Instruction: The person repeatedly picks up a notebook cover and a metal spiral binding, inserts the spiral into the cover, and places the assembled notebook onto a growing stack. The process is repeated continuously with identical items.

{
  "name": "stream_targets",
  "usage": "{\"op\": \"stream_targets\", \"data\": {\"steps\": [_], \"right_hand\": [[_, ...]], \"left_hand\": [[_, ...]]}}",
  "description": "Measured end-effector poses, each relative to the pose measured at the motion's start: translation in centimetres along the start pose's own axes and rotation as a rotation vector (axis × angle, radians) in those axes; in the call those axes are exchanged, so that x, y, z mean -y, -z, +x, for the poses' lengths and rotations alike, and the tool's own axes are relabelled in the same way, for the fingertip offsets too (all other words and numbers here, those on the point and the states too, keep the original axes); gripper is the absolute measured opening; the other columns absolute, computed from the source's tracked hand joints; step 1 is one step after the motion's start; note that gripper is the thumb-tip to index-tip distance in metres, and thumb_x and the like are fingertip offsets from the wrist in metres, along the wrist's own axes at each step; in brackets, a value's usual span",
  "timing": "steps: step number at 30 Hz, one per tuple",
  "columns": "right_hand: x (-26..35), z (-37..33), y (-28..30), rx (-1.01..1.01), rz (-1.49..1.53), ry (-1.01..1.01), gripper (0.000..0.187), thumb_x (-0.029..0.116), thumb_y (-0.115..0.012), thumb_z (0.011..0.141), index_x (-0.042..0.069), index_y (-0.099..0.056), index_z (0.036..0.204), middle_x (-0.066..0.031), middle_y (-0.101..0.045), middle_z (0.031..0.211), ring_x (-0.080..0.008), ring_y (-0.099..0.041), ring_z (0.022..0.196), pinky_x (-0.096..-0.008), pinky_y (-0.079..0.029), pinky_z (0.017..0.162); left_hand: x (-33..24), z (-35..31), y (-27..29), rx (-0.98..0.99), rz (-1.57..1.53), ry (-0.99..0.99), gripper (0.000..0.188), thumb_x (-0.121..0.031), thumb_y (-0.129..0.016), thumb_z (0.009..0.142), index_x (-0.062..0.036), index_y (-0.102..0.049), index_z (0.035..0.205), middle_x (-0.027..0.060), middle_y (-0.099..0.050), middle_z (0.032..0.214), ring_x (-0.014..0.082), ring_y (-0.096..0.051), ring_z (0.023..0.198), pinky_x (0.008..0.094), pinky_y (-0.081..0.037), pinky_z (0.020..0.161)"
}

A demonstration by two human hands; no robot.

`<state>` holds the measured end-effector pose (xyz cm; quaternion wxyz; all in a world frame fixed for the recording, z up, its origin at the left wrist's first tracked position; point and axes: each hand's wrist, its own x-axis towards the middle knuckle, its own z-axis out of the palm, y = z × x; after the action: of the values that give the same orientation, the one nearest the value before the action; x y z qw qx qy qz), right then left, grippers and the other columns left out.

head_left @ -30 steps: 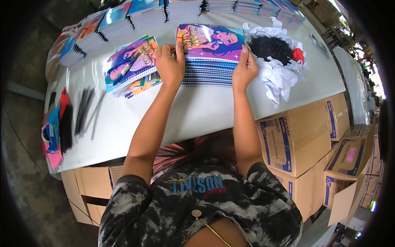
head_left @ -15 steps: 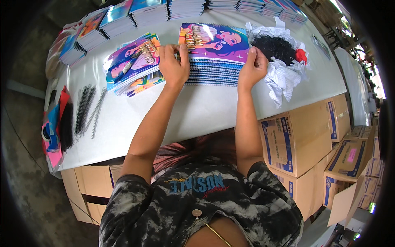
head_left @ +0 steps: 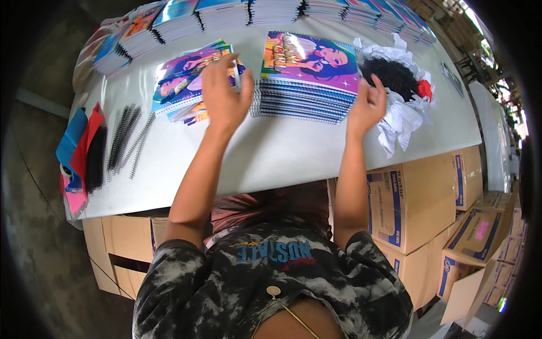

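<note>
A stack of spiral-bound notebooks (head_left: 307,101) lies in the middle of the table, a colourful illustrated cover on top. Just off its right edge is my right hand (head_left: 366,108), fingers loosely bent and apart, nothing in it. My left hand (head_left: 224,96) is raised left of the stack with fingers spread, also holding nothing. It partly hides a loose pile of punched covers and sheets (head_left: 195,93), on which a dark pen (head_left: 182,86) lies. To the right of the stack, a tangled black heap (head_left: 390,78) rests on crumpled white striped material (head_left: 398,127).
Loose black spiral coils (head_left: 125,135) lie at left, near red (head_left: 95,127) and blue (head_left: 72,138) pieces. Stacked notebooks (head_left: 223,14) line the far table edge. A red scrap (head_left: 424,89) sits by the black heap. Cardboard boxes (head_left: 420,198) stand below the table at right.
Both hands have come off the top notebook. My left hand has moved left with its fingers spreading, and my right hand has drawn slightly away. The whole view has shifted a little.
</note>
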<state>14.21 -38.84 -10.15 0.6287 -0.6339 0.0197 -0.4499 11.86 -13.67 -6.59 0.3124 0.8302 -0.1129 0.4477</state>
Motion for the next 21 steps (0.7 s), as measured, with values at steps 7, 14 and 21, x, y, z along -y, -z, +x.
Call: {"op": "stream_targets", "data": {"steps": [7,14,21], "right_hand": [[2.6,-4.8,2.0,0.012,-0.022,0.049,0.02,0.004,-0.058,0.084,0.001,-0.059,0.104,0.0003,-0.057,0.079,-0.0039,-0.045,0.066,-0.0192,-0.037,0.059],[12.6,-6.7,-4.5,0.438,0.042,0.357,0.033,0.006,-0.066,0.076,0.003,-0.059,0.108,-0.0084,-0.062,0.103,-0.0196,-0.058,0.085,-0.034,-0.037,0.089],[14.3,-9.0,-3.3,0.832,0.352,-0.306,0.016,0.001,-0.066,0.077,-0.001,-0.063,0.093,-0.0069,-0.066,0.087,-0.0119,-0.061,0.077,-0.0285,-0.047,0.078]], "left_hand": [[6.6,-0.8,7.3,0.519,0.237,0.193,0.039,-0.029,-0.065,0.078,-0.012,-0.059,0.112,0.0127,-0.063,0.102,0.0293,-0.06,0.091,0.0354,-0.047,0.076],[0.1,5.0,13.5,0.202,0.306,-0.264,0.021,-0.02,-0.065,0.078,-0.0062,-0.065,0.093,0.0107,-0.061,0.072,0.0264,-0.055,0.059,0.0338,-0.043,0.056],[-2.9,-0.7,17.4,0.102,0.152,0.056,0.053,-0.008,-0.072,0.068,-0.0017,-0.052,0.117,0.0123,-0.057,0.109,0.0264,-0.049,0.107,0.0371,-0.036,0.092]]}}
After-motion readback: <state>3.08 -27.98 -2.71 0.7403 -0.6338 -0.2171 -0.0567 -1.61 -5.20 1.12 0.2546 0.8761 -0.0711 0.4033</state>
